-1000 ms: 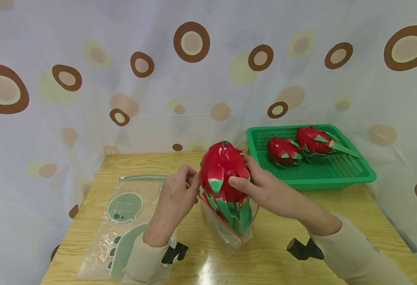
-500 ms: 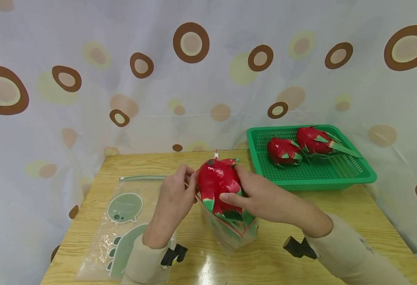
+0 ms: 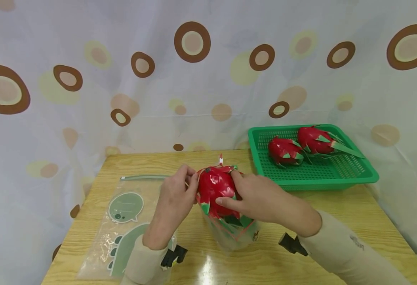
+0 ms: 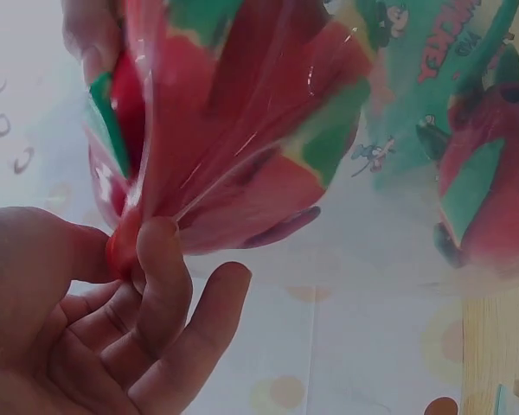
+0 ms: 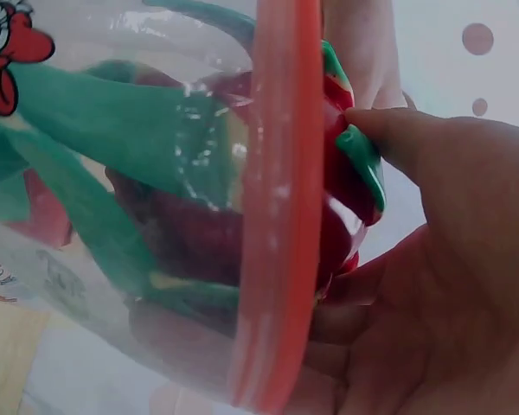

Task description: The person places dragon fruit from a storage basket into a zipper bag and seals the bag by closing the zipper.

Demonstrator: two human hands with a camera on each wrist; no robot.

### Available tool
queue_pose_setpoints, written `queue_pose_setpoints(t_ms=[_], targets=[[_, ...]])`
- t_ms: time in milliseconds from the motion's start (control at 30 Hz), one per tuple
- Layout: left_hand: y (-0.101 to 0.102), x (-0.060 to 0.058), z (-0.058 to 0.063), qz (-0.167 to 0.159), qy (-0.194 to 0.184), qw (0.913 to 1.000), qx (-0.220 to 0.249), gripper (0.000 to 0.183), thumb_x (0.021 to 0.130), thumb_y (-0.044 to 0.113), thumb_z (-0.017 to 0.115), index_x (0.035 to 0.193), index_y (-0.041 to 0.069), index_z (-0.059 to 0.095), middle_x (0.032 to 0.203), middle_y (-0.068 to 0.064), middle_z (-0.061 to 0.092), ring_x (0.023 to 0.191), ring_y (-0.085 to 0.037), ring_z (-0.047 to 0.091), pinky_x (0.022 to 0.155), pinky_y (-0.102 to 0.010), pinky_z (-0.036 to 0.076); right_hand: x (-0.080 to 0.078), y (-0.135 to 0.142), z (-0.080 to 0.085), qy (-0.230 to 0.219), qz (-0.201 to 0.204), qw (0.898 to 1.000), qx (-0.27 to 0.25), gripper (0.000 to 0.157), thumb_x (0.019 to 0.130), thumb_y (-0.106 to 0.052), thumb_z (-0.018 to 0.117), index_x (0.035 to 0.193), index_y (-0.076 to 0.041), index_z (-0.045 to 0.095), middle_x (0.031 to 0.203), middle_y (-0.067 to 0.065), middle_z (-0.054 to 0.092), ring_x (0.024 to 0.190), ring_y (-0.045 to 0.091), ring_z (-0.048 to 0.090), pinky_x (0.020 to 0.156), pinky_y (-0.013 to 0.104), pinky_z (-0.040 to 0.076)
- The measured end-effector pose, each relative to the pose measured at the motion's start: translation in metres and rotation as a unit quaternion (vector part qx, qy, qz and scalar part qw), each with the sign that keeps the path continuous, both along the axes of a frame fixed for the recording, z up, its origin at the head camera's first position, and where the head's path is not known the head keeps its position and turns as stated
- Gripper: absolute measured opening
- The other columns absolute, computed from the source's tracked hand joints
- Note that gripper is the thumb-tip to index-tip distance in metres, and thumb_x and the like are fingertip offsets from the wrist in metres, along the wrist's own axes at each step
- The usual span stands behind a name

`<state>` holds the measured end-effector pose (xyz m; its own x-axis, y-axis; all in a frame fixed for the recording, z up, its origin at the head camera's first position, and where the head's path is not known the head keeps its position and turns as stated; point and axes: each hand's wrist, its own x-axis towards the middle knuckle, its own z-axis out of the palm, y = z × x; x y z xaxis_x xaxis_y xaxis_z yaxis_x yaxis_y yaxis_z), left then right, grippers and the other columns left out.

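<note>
A dragon fruit [image 3: 215,186], glossy red with green-tipped scales, sits low in the mouth of a clear zip bag [image 3: 229,237] with a red zip edge. My left hand [image 3: 176,198] pinches that edge at the left; in the left wrist view its thumb and index finger squeeze the gathered red strip [image 4: 125,246]. From the right, my right hand [image 3: 258,194] grips the fruit, thumb across its front. In the right wrist view, the red zip band [image 5: 281,199] surrounds the fruit and cartoon print shows on the film. Another red-and-green fruit [image 4: 489,173] shows through the film.
A green plastic basket [image 3: 315,184] at the back right holds two dragon fruits. Flat on the wooden table [image 3: 336,221] at the left lies a clear zip bag with a green dinosaur print [image 3: 126,208]. A spotted curtain [image 3: 222,91] hangs behind.
My right hand has moved down and left with the dragon fruit, which now sits deeper in the bag. The bag's mouth rises around it. My left hand stays at the bag's edge.
</note>
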<state>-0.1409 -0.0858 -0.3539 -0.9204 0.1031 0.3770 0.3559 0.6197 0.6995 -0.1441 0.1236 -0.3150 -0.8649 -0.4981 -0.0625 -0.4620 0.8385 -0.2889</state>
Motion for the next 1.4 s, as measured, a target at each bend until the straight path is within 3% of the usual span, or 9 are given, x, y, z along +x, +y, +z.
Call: queue_pose_setpoints(t_ms=[200,400,633,833,933,1033,1133,1400], targets=[[0.000,0.000,-0.003,0.001,0.021,0.9996,-0.016,0.006,0.099,0.013,0.058,0.097,0.009,0.061,0.071,-0.001,0.066,0.047,0.002,0.052,0.047,-0.014,0.049,0.001,-0.006,-0.004,0.064,-0.011,0.997,0.033,0.066,0.089,-0.058,0.064,0.118,0.001,0.056,0.098,0.008,0.068,0.069,0.018,0.065,0.058,0.031,0.057],[-0.001,0.000,-0.005,0.003,0.046,0.9983,-0.036,0.005,0.099,0.013,0.058,0.097,0.009,0.060,0.072,0.001,0.066,0.048,-0.001,0.050,0.046,-0.013,0.047,0.003,-0.010,-0.008,0.086,-0.013,0.995,0.050,0.069,0.087,-0.058,0.066,0.120,0.002,0.057,0.097,0.009,0.066,0.070,0.018,0.064,0.058,0.031,0.058],[-0.003,0.001,-0.004,-0.008,0.032,0.9992,-0.023,0.006,0.098,0.013,0.060,0.102,0.007,0.060,0.073,-0.001,0.067,0.048,0.002,0.052,0.049,-0.013,0.050,0.000,-0.008,-0.006,0.167,-0.009,0.984,0.061,0.064,0.084,-0.062,0.067,0.111,-0.005,0.059,0.087,0.004,0.062,0.059,0.014,0.059,0.048,0.027,0.050],[-0.007,0.004,-0.001,-0.028,-0.007,0.9990,-0.035,0.017,0.094,0.009,0.064,0.109,0.007,0.058,0.074,0.000,0.065,0.048,0.002,0.052,0.049,-0.014,0.050,-0.004,-0.005,-0.006,0.172,-0.004,0.983,0.067,0.064,0.090,-0.059,0.061,0.116,-0.002,0.058,0.094,0.009,0.063,0.058,0.017,0.061,0.049,0.029,0.052],[-0.009,0.006,0.001,-0.044,-0.060,0.9957,-0.056,0.026,0.093,0.010,0.064,0.117,0.007,0.054,0.072,0.002,0.063,0.047,-0.002,0.053,0.046,-0.017,0.049,-0.005,-0.005,-0.008,0.169,-0.012,0.983,0.067,0.065,0.091,-0.059,0.060,0.120,0.000,0.056,0.098,0.012,0.062,0.058,0.019,0.062,0.049,0.030,0.053],[-0.010,0.009,0.001,-0.065,-0.134,0.9866,-0.067,0.033,0.095,0.011,0.059,0.126,0.007,0.048,0.068,0.003,0.060,0.046,-0.007,0.055,0.043,-0.020,0.046,-0.005,-0.004,-0.010,0.177,-0.019,0.982,0.065,0.066,0.090,-0.059,0.061,0.120,-0.001,0.055,0.099,0.013,0.062,0.057,0.020,0.062,0.049,0.031,0.053],[-0.010,0.011,0.003,-0.077,-0.176,0.9793,-0.063,0.036,0.097,0.012,0.054,0.132,0.007,0.045,0.067,0.001,0.059,0.047,-0.009,0.057,0.043,-0.021,0.044,-0.006,-0.005,-0.012,0.198,-0.018,0.978,0.063,0.065,0.088,-0.060,0.064,0.117,-0.002,0.056,0.096,0.013,0.063,0.056,0.020,0.061,0.047,0.030,0.052],[-0.003,0.013,0.010,-0.075,-0.148,0.9861,-0.010,0.035,0.100,0.011,0.049,0.135,0.007,0.046,0.071,-0.001,0.056,0.046,-0.010,0.056,0.044,-0.025,0.049,-0.010,-0.010,-0.017,0.251,-0.026,0.966,0.063,0.063,0.079,-0.063,0.071,0.105,-0.007,0.061,0.083,0.009,0.064,0.058,0.019,0.060,0.047,0.032,0.053]])
